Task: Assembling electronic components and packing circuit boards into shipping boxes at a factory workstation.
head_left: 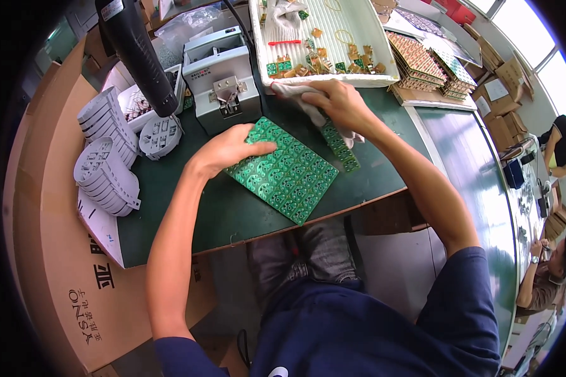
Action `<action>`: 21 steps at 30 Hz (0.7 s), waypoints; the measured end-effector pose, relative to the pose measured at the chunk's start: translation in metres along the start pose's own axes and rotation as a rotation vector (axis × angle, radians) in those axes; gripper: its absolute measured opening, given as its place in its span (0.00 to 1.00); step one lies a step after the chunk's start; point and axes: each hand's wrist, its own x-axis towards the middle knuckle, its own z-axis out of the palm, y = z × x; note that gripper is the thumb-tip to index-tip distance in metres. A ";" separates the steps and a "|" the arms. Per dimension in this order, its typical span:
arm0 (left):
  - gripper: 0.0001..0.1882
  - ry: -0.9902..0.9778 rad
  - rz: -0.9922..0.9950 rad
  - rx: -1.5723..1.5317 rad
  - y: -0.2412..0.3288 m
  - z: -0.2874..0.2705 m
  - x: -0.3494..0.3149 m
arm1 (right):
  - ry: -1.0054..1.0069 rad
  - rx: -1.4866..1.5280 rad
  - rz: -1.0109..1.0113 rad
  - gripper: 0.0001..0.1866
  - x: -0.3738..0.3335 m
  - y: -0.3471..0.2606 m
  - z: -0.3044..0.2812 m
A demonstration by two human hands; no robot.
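My left hand [233,147] grips the upper left edge of a green circuit board panel [289,173], thumb on top of it. The panel tilts over the front of the dark green table, its face divided into many small boards. My right hand [339,103] has its fingers closed on a white cloth glove [302,99], just in front of the white tray. Part of the glove hangs over a narrow green circuit board strip [341,149] on the table, hiding some of it. Beyond my hands stands a grey bench machine [223,78] with a metal jaw at its front.
The white ribbed tray [383,78] holds small boards, a red stick and another pale glove. Stacked grey plastic parts [107,179] stand at left, below a black cylindrical tool [138,56]. Stacked board panels [415,60] lie at right. Two people sit farther right.
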 end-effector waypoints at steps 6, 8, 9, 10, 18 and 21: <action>0.25 -0.108 0.191 -0.311 -0.006 -0.004 -0.005 | -0.007 -0.028 -0.089 0.22 0.010 0.025 -0.009; 0.25 -0.140 0.216 -0.308 0.000 0.000 -0.003 | 0.008 0.120 -0.076 0.21 0.013 0.024 -0.013; 0.24 -0.172 0.239 -0.303 0.004 0.004 -0.001 | 0.017 0.194 -0.070 0.21 0.014 0.023 -0.015; 0.24 -0.201 0.261 -0.298 0.007 0.006 0.000 | 0.017 0.193 -0.074 0.21 0.015 0.020 -0.018; 0.22 -0.101 0.177 -0.101 0.014 0.016 0.015 | -0.045 0.239 0.009 0.22 0.001 -0.021 -0.049; 0.23 -0.038 0.217 -0.155 0.020 0.021 0.015 | -0.275 0.350 -0.021 0.20 -0.005 -0.034 -0.038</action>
